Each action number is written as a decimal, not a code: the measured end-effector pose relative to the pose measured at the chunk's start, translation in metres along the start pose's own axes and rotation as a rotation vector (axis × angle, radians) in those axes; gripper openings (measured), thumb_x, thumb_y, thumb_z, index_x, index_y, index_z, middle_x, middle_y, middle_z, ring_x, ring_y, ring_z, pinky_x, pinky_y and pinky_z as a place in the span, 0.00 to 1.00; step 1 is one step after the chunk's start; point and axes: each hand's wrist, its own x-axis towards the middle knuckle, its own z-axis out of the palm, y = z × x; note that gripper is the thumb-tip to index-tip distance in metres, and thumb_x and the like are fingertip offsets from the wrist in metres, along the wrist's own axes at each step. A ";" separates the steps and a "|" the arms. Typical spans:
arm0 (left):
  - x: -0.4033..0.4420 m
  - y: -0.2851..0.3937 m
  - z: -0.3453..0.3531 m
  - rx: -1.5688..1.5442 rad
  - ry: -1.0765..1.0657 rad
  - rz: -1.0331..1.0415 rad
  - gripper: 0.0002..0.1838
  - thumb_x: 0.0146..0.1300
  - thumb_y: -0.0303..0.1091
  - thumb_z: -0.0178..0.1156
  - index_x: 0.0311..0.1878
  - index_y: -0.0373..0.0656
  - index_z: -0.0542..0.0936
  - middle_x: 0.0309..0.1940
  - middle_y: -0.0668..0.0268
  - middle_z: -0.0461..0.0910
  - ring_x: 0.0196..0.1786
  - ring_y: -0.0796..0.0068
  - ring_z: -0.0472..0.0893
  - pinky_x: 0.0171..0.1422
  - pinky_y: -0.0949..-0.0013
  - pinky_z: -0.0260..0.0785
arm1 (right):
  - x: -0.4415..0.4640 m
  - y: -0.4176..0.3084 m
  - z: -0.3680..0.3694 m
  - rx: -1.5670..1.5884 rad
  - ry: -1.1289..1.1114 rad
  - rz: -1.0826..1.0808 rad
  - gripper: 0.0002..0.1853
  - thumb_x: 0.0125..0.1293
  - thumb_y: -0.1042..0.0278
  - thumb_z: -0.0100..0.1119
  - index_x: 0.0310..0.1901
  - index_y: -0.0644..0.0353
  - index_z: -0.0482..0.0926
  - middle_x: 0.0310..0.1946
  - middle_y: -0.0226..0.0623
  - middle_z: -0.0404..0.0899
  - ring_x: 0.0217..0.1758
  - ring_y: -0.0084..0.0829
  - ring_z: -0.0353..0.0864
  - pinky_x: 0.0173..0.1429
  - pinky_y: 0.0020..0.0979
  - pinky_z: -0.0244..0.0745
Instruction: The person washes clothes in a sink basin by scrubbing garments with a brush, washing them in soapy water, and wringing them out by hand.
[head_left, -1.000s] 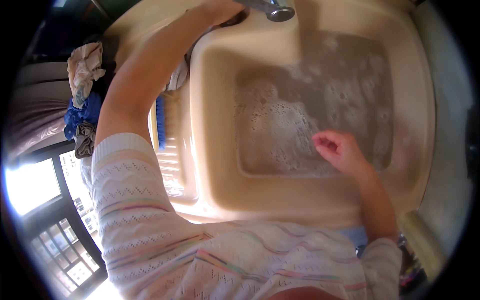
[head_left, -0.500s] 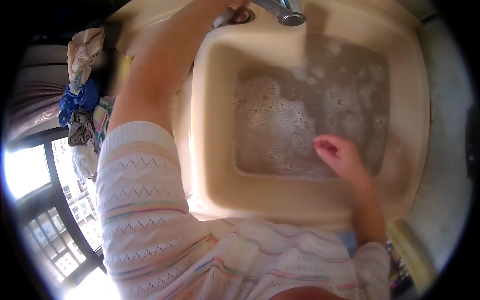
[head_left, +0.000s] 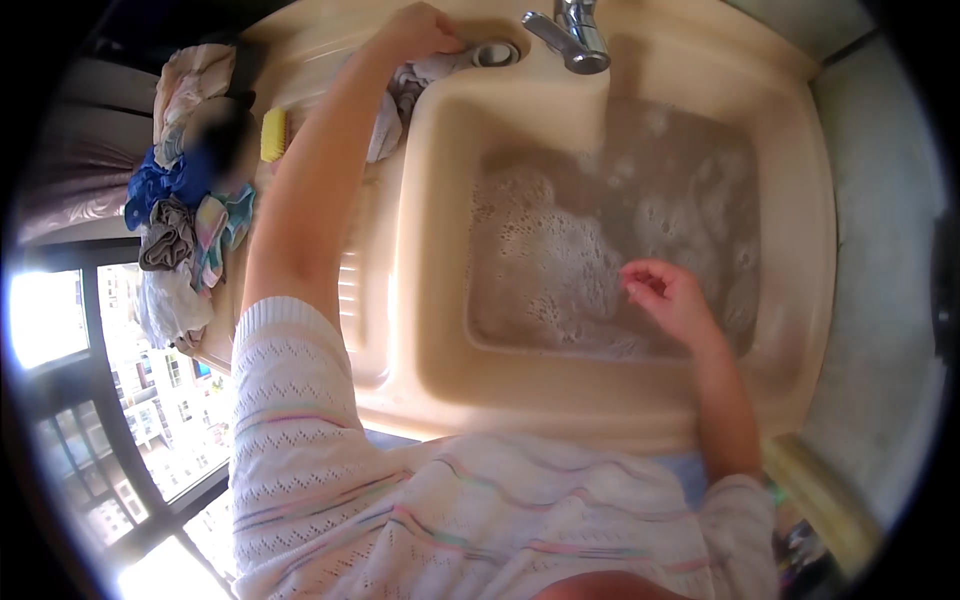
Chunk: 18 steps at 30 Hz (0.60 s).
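At the top left, my left hand (head_left: 412,32) reaches over the back ledge with its fingers bent down at the edge of a crumpled grey cloth (head_left: 408,88). What lies under the fingertips is hidden. Just right of that hand, a light round object (head_left: 495,54) sits in a recess in the ledge. My right hand (head_left: 665,298) hovers above the cloudy, foamy water (head_left: 610,230) in the beige sink (head_left: 795,250). Its fingers are loosely curled, the thumb a little apart from them, and nothing shows between them.
A chrome tap (head_left: 578,40) stands at the back of the sink. On the ribbed drainboard (head_left: 350,300) lies a yellow brush or sponge (head_left: 273,135). Several crumpled clothes, among them a blue one (head_left: 165,185), are piled at the left edge by a window.
My left hand has drawn left, away from the recess in the ledge, and more of the grey cloth shows. The view has shifted. My right hand stays over the water.
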 end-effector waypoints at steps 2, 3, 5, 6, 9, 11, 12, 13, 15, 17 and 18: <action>-0.013 -0.001 -0.008 -0.414 -0.051 -0.074 0.10 0.57 0.35 0.61 0.40 0.43 0.81 0.34 0.69 0.80 0.37 0.78 0.77 0.40 0.71 0.68 | 0.002 0.001 0.000 0.071 0.023 0.018 0.09 0.61 0.75 0.57 0.44 0.62 0.78 0.32 0.29 0.79 0.31 0.17 0.75 0.35 0.21 0.72; -0.020 -0.004 -0.012 -0.564 -0.052 -0.024 0.09 0.58 0.34 0.60 0.41 0.44 0.80 0.36 0.71 0.80 0.38 0.78 0.77 0.42 0.71 0.67 | 0.003 -0.001 -0.001 0.087 0.026 0.031 0.09 0.62 0.75 0.56 0.44 0.62 0.77 0.33 0.30 0.79 0.31 0.18 0.76 0.35 0.21 0.72; -0.042 -0.005 -0.020 -0.861 -0.059 0.085 0.08 0.61 0.34 0.58 0.43 0.46 0.79 0.38 0.75 0.78 0.41 0.80 0.75 0.45 0.72 0.66 | 0.005 -0.015 0.000 0.111 0.021 0.064 0.10 0.62 0.75 0.55 0.45 0.63 0.77 0.33 0.31 0.79 0.32 0.19 0.77 0.36 0.21 0.72; -0.050 -0.005 -0.024 -0.959 -0.074 0.106 0.09 0.62 0.34 0.58 0.44 0.47 0.79 0.39 0.74 0.78 0.43 0.80 0.75 0.46 0.72 0.65 | 0.007 -0.027 0.004 0.120 0.014 0.084 0.10 0.63 0.75 0.55 0.45 0.64 0.77 0.33 0.31 0.79 0.32 0.19 0.77 0.36 0.20 0.72; -0.070 -0.009 -0.036 -1.204 -0.107 0.172 0.09 0.62 0.34 0.58 0.46 0.48 0.78 0.42 0.74 0.77 0.45 0.80 0.73 0.50 0.73 0.64 | 0.026 -0.064 0.020 0.077 -0.009 -0.001 0.09 0.63 0.74 0.55 0.45 0.65 0.76 0.33 0.31 0.79 0.32 0.19 0.77 0.37 0.20 0.73; -0.079 -0.012 -0.043 -1.301 -0.122 0.214 0.09 0.62 0.34 0.58 0.46 0.48 0.78 0.41 0.74 0.77 0.44 0.80 0.73 0.51 0.72 0.64 | 0.055 -0.101 0.036 0.028 -0.015 -0.154 0.10 0.64 0.73 0.55 0.46 0.65 0.76 0.33 0.32 0.79 0.32 0.20 0.77 0.37 0.21 0.74; -0.080 -0.017 -0.044 -1.295 -0.116 0.266 0.09 0.63 0.34 0.57 0.46 0.48 0.78 0.41 0.74 0.77 0.45 0.79 0.73 0.51 0.72 0.64 | 0.073 -0.124 0.047 0.005 -0.013 -0.254 0.11 0.64 0.72 0.55 0.46 0.65 0.76 0.33 0.32 0.79 0.32 0.20 0.77 0.38 0.22 0.74; -0.083 -0.018 -0.048 -1.312 -0.122 0.279 0.09 0.63 0.34 0.57 0.46 0.48 0.78 0.41 0.74 0.77 0.45 0.79 0.73 0.51 0.72 0.64 | 0.092 -0.144 0.058 -0.005 0.012 -0.342 0.11 0.64 0.72 0.55 0.48 0.64 0.75 0.34 0.32 0.79 0.32 0.21 0.78 0.38 0.22 0.74; -0.093 -0.017 -0.052 -1.341 -0.144 0.302 0.09 0.63 0.34 0.57 0.46 0.48 0.78 0.40 0.74 0.77 0.44 0.79 0.73 0.51 0.71 0.64 | 0.121 -0.184 0.082 -0.018 0.064 -0.479 0.13 0.64 0.71 0.55 0.50 0.61 0.75 0.37 0.33 0.78 0.33 0.22 0.78 0.39 0.23 0.75; -0.102 -0.021 -0.056 -1.383 -0.150 0.326 0.10 0.63 0.34 0.56 0.48 0.48 0.77 0.42 0.67 0.78 0.49 0.74 0.74 0.54 0.70 0.64 | 0.155 -0.207 0.099 -0.089 0.121 -0.605 0.16 0.62 0.69 0.57 0.51 0.59 0.75 0.40 0.34 0.78 0.35 0.23 0.78 0.40 0.24 0.75; -0.105 -0.026 -0.057 -1.414 -0.167 0.343 0.11 0.64 0.34 0.55 0.49 0.48 0.76 0.43 0.65 0.78 0.50 0.72 0.74 0.55 0.70 0.64 | 0.172 -0.211 0.105 -0.157 0.151 -0.681 0.17 0.61 0.68 0.57 0.52 0.58 0.75 0.42 0.34 0.78 0.36 0.24 0.78 0.40 0.26 0.74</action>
